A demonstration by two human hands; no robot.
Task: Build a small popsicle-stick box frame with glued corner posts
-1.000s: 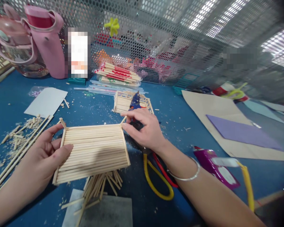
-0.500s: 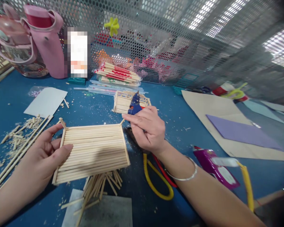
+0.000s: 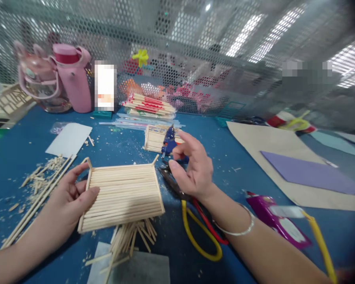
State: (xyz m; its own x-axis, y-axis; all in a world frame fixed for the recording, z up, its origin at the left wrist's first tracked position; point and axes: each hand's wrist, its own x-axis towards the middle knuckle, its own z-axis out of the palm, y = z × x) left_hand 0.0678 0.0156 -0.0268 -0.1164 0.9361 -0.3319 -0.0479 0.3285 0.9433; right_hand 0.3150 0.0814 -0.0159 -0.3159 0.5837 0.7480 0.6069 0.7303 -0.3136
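My left hand grips the left edge of a wooden stick panel, its thumb on the front face. Rows of thin sticks make up the panel, and a short stick juts up at each upper corner. To the right of it, my right hand hovers with fingers apart and nothing visible in it. A blue glue gun lies just beyond that hand, in front of a second small stick frame. Under the right wrist are pliers with one yellow and one red handle.
Loose short sticks lie below the panel, partly over a grey sheet. Long sticks and scraps are at left. Pink bottles and bundled sticks stand behind. Purple foam and a purple packet lie right.
My right hand has drawn back from the panel's upper right corner, and its fingers have spread. The panel stays in my left hand. The whole view has shifted slightly.
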